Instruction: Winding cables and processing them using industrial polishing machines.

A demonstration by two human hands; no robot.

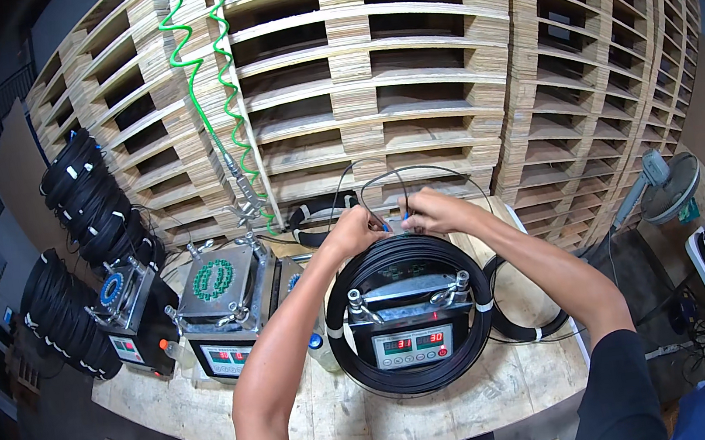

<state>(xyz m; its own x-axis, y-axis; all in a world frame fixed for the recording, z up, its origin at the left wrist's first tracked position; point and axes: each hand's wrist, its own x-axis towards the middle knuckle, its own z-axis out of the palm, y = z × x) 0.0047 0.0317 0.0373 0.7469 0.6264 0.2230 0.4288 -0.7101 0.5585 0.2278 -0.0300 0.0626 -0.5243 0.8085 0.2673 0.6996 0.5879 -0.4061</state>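
In front of me, my left hand (355, 230) and my right hand (434, 212) meet above the far side of a bench machine (415, 347). Each has its fingers pinched beside a small blue-tipped cable end, at a metal plate partly hidden behind the coil. A large coil of black cable (343, 344), bound with white ties, rings the machine's front and leans against it. Thin black cable (425, 167) loops up behind my hands. The machine's front has red-lit displays, and clamp posts (463, 280) stand at its top corners.
Left of it stand a machine with a green ring plate (213, 279) and one with a blue ring (112, 289). A spray gun (246, 202) hangs from green hoses (184, 56). Wooden pallets (352, 70) rise behind. Another coil (529, 330) lies right; a fan (674, 185) stands beyond.
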